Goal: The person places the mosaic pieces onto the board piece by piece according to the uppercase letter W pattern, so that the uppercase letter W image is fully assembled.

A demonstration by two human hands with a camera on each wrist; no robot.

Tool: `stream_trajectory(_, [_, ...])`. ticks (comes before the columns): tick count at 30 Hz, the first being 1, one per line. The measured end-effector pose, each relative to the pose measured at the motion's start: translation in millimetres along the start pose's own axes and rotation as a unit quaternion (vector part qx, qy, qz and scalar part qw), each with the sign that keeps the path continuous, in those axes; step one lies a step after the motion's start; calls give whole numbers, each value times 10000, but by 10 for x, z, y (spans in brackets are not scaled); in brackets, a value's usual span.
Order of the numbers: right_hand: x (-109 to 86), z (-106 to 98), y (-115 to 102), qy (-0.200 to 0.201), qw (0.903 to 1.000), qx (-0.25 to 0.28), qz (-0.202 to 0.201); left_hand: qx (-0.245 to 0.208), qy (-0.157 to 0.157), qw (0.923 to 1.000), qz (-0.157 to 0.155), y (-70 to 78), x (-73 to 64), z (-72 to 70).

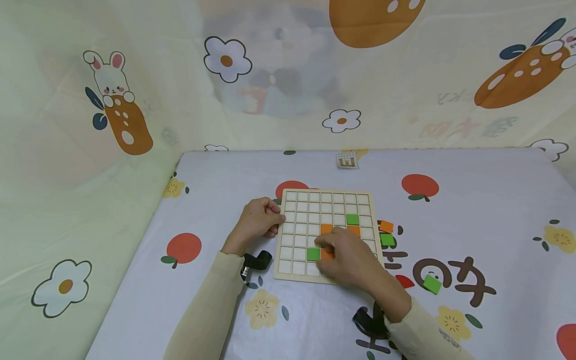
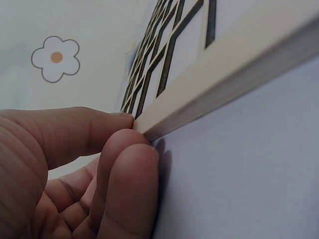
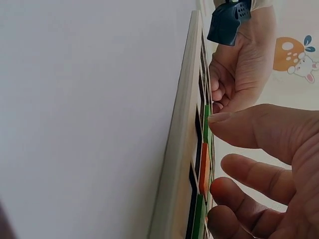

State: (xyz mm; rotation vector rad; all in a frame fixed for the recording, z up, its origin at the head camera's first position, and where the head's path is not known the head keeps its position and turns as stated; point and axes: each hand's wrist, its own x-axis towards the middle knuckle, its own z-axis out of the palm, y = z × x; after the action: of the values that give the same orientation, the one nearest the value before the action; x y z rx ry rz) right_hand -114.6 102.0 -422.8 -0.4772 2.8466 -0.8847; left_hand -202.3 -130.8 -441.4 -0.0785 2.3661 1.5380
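A square wooden grid board (image 1: 297, 276) lies on the table, with green and orange square tiles in some cells. My left hand (image 1: 257, 220) grips its left edge, thumb and fingertips at the wooden rim (image 2: 199, 94). Over the lower right part is my right hand (image 1: 348, 255), bent fingers around a lower orange tile (image 1: 327, 254) and next to a green tile (image 1: 313, 254). In the right wrist view the thumb reaches a green tile (image 3: 207, 122), the other fingers spread apart from it. Farther up sit another green tile (image 1: 353, 219) and an orange tile (image 1: 354, 231).
Right of the board lie a loose orange tile (image 1: 386, 226) and a green tile (image 1: 387, 240). Another green tile (image 1: 432, 284) is farther right. A small patterned card (image 1: 347, 160) lies by the table's back edge. Printed cloth (image 1: 472, 210) covers the table.
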Motion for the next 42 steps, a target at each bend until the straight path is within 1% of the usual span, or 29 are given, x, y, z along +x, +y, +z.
stream_trajectory(6, [-61, -55, 4, 121, 9998, -62, 113, -11, -17, 10000, -13, 7, 5, -4])
stream_trajectory(12, [-184, -138, 87, 522, 9985, -81, 172, -36, -35, 10000, -7, 5, -1, -5])
stream_trajectory(15, [-257, -183, 154, 671, 9974, -111, 218, -64, -50, 10000, -10, -1, -3, 4])
stream_trajectory(20, [-363, -282, 263, 809, 9956, -234, 407, -54, -73, 10000, -35, -18, -2, 25])
stream_trajectory(27, [-449, -450, 436, 1005, 9927, -263, 616, -36, -68, 10000, -35, -24, -9, 21])
stream_trajectory(32, [-541, -532, 586, 1069, 9904, -332, 807, -83, -66, 9999, -4, -16, -7, 5])
stream_trajectory(39, [-752, -600, 822, 1134, 9866, -443, 1082, -78, -71, 9999, -33, -8, -3, -3])
stream_trajectory(42, [-850, -634, 913, 1116, 9844, -425, 1295, -86, -62, 9999, -21, -8, 0, -5])
